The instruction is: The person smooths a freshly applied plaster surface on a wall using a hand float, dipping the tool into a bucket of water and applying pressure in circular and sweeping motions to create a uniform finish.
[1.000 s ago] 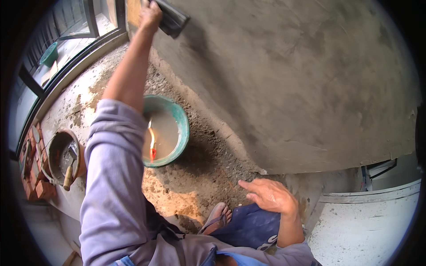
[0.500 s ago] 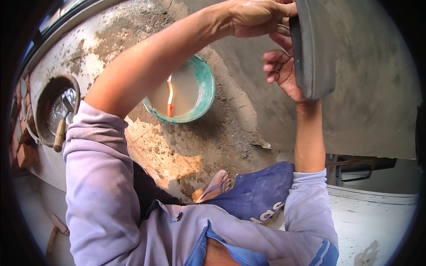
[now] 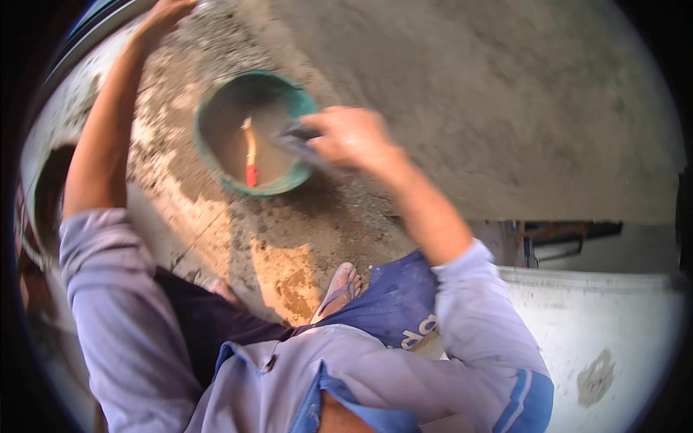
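Head view, from the left: a round, dark-mouthed bucket with a curved rim stands at the edge, partly behind the left forearm. That arm, its soft lavender-grey sleeve creased and pushed up, stretches to the upper border, where the left hand is cut off; I cannot tell whether its fingers are wide or narrow, or hold something. Beneath lies rough floor, gritty and blotched with damp-looking brown and pale patches. Near the middle sits a round green tub with a smooth, thick rim, holding murky grey-brown liquid. A slim stick, yellowish along its shaft and red at its lower end, lies within the tub. Over the tub's right side is a dark tool, its outline smeared by motion; the right hand has its fingers curled about it. Whether the tool touches the rim is unclear. Below, a bare foot rests in a thin-strapped sandal. Rightward spreads a broad grey cement-like surface, matte and mottled, and lower down a smooth whitish panel with a ragged stain.
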Available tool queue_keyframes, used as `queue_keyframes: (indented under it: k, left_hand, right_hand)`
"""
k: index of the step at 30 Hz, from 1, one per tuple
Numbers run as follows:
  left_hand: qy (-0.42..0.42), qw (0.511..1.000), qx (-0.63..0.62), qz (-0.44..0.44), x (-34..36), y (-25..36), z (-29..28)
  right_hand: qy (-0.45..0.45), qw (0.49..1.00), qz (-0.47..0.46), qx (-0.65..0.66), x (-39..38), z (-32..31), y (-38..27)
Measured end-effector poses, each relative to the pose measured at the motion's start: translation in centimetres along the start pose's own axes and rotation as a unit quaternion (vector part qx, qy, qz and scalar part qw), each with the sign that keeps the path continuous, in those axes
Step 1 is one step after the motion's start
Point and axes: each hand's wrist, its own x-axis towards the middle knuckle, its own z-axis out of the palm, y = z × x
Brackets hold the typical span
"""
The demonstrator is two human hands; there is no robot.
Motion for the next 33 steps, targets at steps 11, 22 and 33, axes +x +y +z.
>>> queue_keyframes:
  k: [11, 22, 33]
  left_hand:
    - [-0.084, 0.982, 0.049, -0.161, -1.5, -6.6, -0.7]
    - [-0.024, 0.991, 0.003, -0.135, -1.9, -6.2, 2.6]
    - [-0.074, 0.993, 0.013, -0.089, 0.6, -6.2, 8.2]
  right_hand:
    - [0.009, 0.995, -0.073, 0.066, -1.2, 4.8, -1.1]
    - [0.297, 0.862, 0.113, -0.394, -15.5, -13.3, 14.7]
    - [0.354, 0.837, 0.059, -0.413, 4.7, -19.8, 15.9]
